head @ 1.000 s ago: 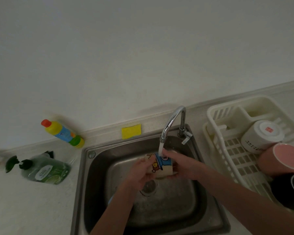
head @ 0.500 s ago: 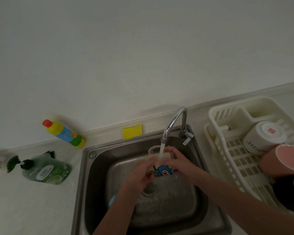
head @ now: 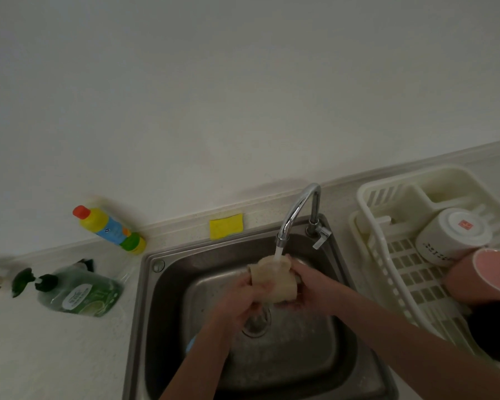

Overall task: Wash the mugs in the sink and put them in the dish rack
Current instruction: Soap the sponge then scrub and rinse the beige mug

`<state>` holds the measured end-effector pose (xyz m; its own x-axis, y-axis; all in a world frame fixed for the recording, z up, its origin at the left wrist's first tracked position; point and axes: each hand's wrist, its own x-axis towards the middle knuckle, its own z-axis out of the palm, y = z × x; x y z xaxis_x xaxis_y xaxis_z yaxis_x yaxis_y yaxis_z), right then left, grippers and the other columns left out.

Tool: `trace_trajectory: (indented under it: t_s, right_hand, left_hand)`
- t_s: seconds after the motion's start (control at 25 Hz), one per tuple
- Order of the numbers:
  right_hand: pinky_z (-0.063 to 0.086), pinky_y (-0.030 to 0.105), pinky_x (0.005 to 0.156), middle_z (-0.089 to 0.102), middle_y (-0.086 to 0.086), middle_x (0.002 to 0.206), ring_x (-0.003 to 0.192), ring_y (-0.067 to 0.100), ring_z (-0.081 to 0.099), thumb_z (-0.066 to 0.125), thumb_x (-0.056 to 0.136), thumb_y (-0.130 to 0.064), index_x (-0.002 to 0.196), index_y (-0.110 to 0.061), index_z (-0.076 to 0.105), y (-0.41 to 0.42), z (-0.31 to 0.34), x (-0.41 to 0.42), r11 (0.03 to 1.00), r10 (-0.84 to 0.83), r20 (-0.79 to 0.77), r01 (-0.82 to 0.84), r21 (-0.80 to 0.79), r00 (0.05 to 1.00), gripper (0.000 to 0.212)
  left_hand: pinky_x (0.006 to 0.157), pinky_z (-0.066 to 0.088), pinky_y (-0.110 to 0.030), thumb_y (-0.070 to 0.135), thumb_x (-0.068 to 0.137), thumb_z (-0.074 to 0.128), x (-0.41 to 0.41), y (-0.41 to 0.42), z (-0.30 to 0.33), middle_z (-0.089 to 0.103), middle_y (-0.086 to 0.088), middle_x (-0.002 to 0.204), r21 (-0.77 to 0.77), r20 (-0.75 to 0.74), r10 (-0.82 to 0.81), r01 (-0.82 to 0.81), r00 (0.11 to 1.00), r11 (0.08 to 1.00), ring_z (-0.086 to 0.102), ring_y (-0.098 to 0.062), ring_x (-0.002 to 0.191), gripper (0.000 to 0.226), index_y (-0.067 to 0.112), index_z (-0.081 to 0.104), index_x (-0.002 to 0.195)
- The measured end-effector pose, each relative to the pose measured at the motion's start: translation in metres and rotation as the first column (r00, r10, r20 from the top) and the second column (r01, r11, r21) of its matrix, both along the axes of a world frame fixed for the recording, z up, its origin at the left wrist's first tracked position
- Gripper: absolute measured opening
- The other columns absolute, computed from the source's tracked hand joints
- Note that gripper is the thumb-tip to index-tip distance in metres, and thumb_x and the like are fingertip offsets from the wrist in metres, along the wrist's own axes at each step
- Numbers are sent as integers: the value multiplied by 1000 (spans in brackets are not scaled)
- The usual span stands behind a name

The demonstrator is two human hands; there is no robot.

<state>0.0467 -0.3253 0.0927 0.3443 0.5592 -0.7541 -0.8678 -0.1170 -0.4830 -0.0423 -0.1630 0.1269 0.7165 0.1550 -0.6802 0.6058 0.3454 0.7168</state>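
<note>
Rinsing the mug [head: 273,280] under the tap [head: 299,210], I grip it between left hand [head: 238,298] and right hand [head: 311,285]; the dish rack [head: 387,249] lies beyond my right hand.

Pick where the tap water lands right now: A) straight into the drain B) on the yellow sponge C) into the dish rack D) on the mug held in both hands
D: the stream from the faucet hits the mug, held by the left hand and right hand over the sink.

We see a cream mug [head: 274,281], yellow sponge [head: 226,226], green soap bottle [head: 78,293] — pink mug [head: 482,277], white mug [head: 451,235] with black lettering.
</note>
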Motion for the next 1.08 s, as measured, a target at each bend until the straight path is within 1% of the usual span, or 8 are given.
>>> trace_trajectory:
  t_s: [0.16, 0.36, 0.48, 0.56, 0.76, 0.88, 1.0, 1.08]
  right_hand:
    - [56, 40, 70, 58, 15, 120, 99, 33, 60, 70, 81, -43, 118, -23, 62, -2, 6, 4, 996, 83, 232, -73, -49, 969, 42]
    - [52, 30, 62, 65, 10, 105, 87, 24, 64, 70, 82, -54, 119, -19, 62, -1, 12, 0, 992, 116, 158, -106, -73, 981, 51]
    - [55, 34, 68, 61, 11, 118, 98, 29, 63, 70, 86, -45, 121, -27, 59, -3, 10, 2, 992, 115, 319, -95, -80, 941, 41]
    - [53, 32, 65, 63, 12, 113, 93, 27, 63, 67, 86, -53, 120, -24, 61, -2, 14, 0, 988, 134, 224, -112, -106, 965, 46]
    - [57, 31, 67, 64, 4, 116, 98, 25, 67, 69, 86, -49, 119, -31, 58, -3, 12, -1, 993, 98, 415, -62, -100, 905, 39]
    - [58, 38, 72, 67, 10, 115, 102, 29, 67, 65, 87, -55, 122, -24, 58, 3, 15, -1, 990, 108, 277, -79, -114, 955, 48]
    - [60, 38, 76, 65, 8, 117, 103, 28, 67, 71, 84, -51, 119, -31, 58, -1, 10, -2, 992, 121, 447, -91, -87, 887, 43]
    - [60, 42, 81, 65, 8, 117, 105, 28, 66, 67, 86, -51, 119, -31, 58, -2, 9, -4, 996, 88, 428, -74, -49, 899, 40]
  left_hand:
    - [43, 42, -22, 26, 86, 56, 3, 3, 10, 67, -11, 79, -216, -46, 51, -60, 998, 975, 60, -18, 58, 33, 1, 66, 105]
    - [30, 26, -17, 35, 81, 72, 4, -2, -2, 57, -5, 66, -20, -109, 29, -32, 994, 999, 41, -10, 46, 35, 6, 63, 98]
    - [30, 29, -16, 24, 89, 69, 8, 3, 3, 57, -8, 72, -33, -125, 33, -37, 992, 999, 40, -9, 43, 35, -2, 61, 112]
    - [34, 36, -17, 19, 90, 68, 8, 2, 7, 61, -9, 76, -24, -117, 31, -34, 993, 999, 48, -10, 46, 28, -2, 63, 108]
    - [65, 52, -32, 22, 87, 68, 7, -6, 9, 74, -16, 101, -66, -63, 89, -93, 994, 993, 67, -25, 85, 34, 0, 66, 113]
    - [58, 56, -31, 19, 92, 64, 3, -11, 11, 76, -13, 95, -36, -43, 49, -51, 998, 998, 70, -22, 82, 24, 3, 66, 110]
    - [56, 51, -27, 28, 92, 66, 2, -13, 18, 74, -12, 97, -39, -58, 83, -86, 995, 996, 67, -22, 86, 28, 7, 65, 111]
    - [64, 52, -29, 31, 88, 69, 2, -9, 14, 71, -13, 106, -18, -65, 97, -98, 993, 995, 65, -25, 98, 35, 9, 64, 114]
